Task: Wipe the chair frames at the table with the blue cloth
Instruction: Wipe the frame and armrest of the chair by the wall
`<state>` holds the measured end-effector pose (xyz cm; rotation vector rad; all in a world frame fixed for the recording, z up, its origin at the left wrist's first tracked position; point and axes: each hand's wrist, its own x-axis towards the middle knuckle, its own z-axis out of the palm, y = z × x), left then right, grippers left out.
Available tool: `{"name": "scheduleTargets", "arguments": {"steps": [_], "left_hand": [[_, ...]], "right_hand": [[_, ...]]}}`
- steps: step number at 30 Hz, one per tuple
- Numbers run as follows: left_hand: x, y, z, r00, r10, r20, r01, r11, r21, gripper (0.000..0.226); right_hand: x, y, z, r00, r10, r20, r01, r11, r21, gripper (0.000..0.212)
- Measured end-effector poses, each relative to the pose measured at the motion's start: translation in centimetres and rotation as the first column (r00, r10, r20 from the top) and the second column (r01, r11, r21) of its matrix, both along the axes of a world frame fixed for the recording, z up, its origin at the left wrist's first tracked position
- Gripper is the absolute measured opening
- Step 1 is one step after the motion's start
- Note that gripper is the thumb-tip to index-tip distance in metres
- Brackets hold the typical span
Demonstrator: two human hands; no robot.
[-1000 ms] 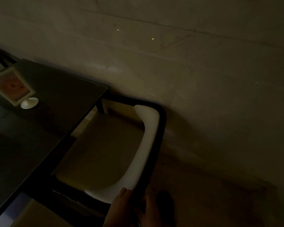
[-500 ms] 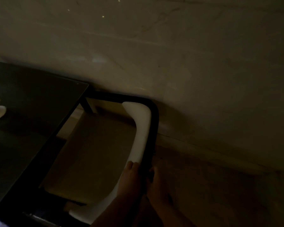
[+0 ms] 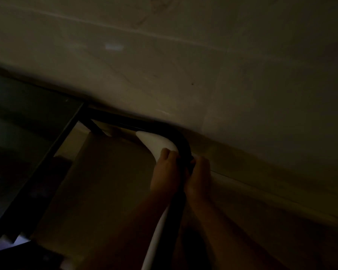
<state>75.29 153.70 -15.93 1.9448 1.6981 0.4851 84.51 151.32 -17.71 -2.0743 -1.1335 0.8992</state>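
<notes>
The room is very dim. A chair with a black tube frame [image 3: 180, 140] and a white curved backrest [image 3: 154, 140] is pushed in at the dark table [image 3: 27, 121]. My left hand [image 3: 165, 172] grips the backrest's top edge just below its far corner. My right hand [image 3: 199, 176] is closed around the frame tube from the outside, right beside the left. A dark fold under its fingers looks like the cloth [image 3: 190, 162]; its colour cannot be made out. The chair's seat [image 3: 109, 191] lies to the left of my hands.
A pale wall [image 3: 203, 65] runs close behind the chair, with a skirting strip [image 3: 261, 184] to the right of my hands. The table's dark edge [image 3: 47, 164] runs diagonally along the seat's left side.
Both hands have slid up along the backrest and frame, from the near end to just below the far curved corner. The view has moved closer, and the small white stand on the table has left it.
</notes>
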Motion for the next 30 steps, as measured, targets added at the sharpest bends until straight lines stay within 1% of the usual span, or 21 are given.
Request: {"name": "scheduleTargets", "arguments": {"steps": [3,4,6,7,10,12,14,16,17,19,21,23,26,28,29,30], "left_hand": [[0.2,4.6,-1.2,0.998,0.051,0.03,-0.051,0.999,0.012,0.015],[0.2,6.0,-1.7,0.997,0.065,0.037,-0.066,0.998,0.024,0.015],[0.2,8.5,-2.3,0.997,0.064,0.031,-0.065,0.997,0.048,0.018],[0.3,9.7,-2.6,0.999,0.052,0.015,-0.053,0.997,0.061,0.023],[1.0,11.9,-3.2,0.997,0.039,-0.063,-0.032,0.993,0.112,0.041],[1.6,12.1,-3.5,0.994,0.061,-0.09,-0.049,0.991,0.128,0.043],[2.0,11.9,-3.8,0.991,0.096,-0.096,-0.083,0.988,0.132,0.039],[2.1,11.9,-3.5,0.989,0.105,-0.101,-0.093,0.988,0.121,0.036],[2.3,11.8,-3.1,0.991,0.098,-0.095,-0.088,0.99,0.112,0.037],[2.3,11.1,-2.2,0.995,0.09,-0.051,-0.087,0.994,0.071,0.038],[2.3,9.7,-1.2,0.993,0.115,-0.002,-0.115,0.993,0.016,0.031],[2.2,7.3,-0.6,0.99,0.141,0.013,-0.14,0.989,-0.049,0.022],[1.5,2.5,0.1,0.995,0.098,0.03,-0.096,0.992,-0.086,0.016],[0.3,-1.3,0.9,0.994,0.084,0.067,-0.074,0.987,-0.139,0.012],[-0.5,-3.4,1.2,0.995,0.077,0.063,-0.064,0.982,-0.18,0.017],[-1.5,-5.6,1.5,0.997,0.064,0.046,-0.052,0.973,-0.225,0.02]], "right_hand": [[0.2,4.4,-0.8,0.983,0.018,0.185,-0.031,0.997,0.067,0.019],[0.0,5.6,-1.1,0.979,0.002,0.205,-0.019,0.996,0.081,0.018],[-0.4,7.7,-1.5,0.984,-0.056,0.172,0.038,0.994,0.105,0.019],[-0.4,8.6,-1.8,0.986,-0.077,0.147,0.059,0.99,0.125,0.021],[-0.3,10.3,-2.5,0.988,-0.113,0.109,0.092,0.979,0.18,0.036],[-0.2,10.7,-2.9,0.986,-0.131,0.104,0.116,0.984,0.137,0.043],[-0.1,10.9,-3.3,0.983,-0.181,0.035,0.178,0.981,0.077,0.035],[-0.1,10.8,-3.4,0.976,-0.212,-0.045,0.214,0.975,0.062,0.025],[0.0,10.8,-3.2,0.976,-0.211,-0.059,0.214,0.974,0.067,0.025],[0.3,10.1,-2.4,0.991,-0.134,-0.008,0.134,0.988,0.081,0.028],[0.5,8.7,-1.8,0.998,-0.054,0.037,0.052,0.997,0.054,0.027],[0.7,6.5,-1.6,0.998,-0.019,0.053,0.018,1.0,0.015,0.027],[0.6,1.7,-0.5,0.999,0.031,0.026,-0.03,0.999,-0.038,0.033],[0.0,-2.0,0.2,0.995,0.09,0.034,-0.084,0.984,-0.155,0.036],[-0.4,-4.2,0.5,0.992,0.129,0.008,-0.125,0.971,-0.203,0.037],[-0.8,-6.6,1.0,0.985,0.167,-0.05,-0.174,0.961,-0.217,0.038]]}}
